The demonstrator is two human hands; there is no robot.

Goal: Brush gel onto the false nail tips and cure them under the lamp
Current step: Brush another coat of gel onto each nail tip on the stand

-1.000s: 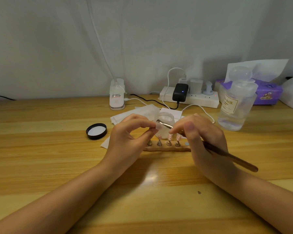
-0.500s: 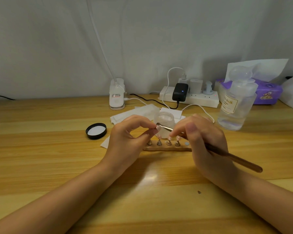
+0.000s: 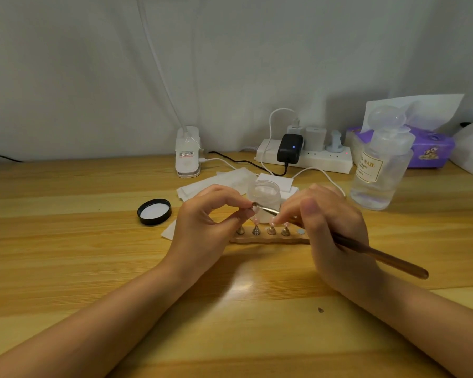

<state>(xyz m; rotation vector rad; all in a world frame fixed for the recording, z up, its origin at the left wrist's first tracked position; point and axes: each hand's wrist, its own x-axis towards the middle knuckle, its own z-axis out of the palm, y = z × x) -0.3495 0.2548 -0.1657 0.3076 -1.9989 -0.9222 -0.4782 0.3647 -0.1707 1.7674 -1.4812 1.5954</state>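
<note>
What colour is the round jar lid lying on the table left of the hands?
Black rim, white inside: round jar lid, head view.

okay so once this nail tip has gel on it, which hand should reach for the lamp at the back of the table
Left, probably. The lamp stands back and left of centre, nearer the left hand, which only pinches a nail tip. The right hand keeps its grip on the brush.

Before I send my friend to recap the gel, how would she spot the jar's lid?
Start at the white power strip along the wall, then come forward and left on the wooden table. The lid lies left of the left hand: a round black cap, white inside up, the only black disc there.
</note>
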